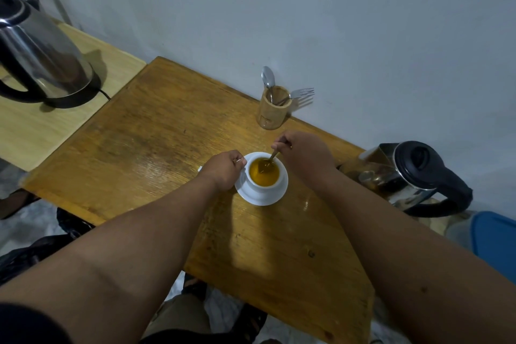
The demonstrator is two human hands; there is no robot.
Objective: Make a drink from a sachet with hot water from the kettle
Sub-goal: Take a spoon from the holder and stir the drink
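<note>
The white cup [264, 176] is sitting on its white saucer [261, 195] near the middle of the brown wooden surface [156, 142], and it is holding an amber-yellow drink [265, 173] almost up to the rim. I am dipping a small spoon [269, 162] into the drink, its bowl lying under the liquid and its handle slanting up toward the far right edge of the cup. My right hand [304, 156] is hovering just beyond the cup, with my fingers [280, 145] pinching the top of the spoon handle. My left hand [224, 169] is resting at the left side of the cup, its fingers curling closed around the cup's handle, which is mostly hidden beneath them. A tiny white scrap [200, 168] is lying on the surface just left of that hand; I cannot tell what it is. Farther back, by the wall, a wooden holder [273, 110] is standing upright with a spare spoon [268, 78] and a fork [300, 93] leaning in it. At the right edge of the surface a steel kettle with a black lid and handle [413, 176] is standing near my right forearm. A second steel kettle [42, 50] is sitting on its black base on a paler surface [42, 131] at the far left, well apart from the cup.
</note>
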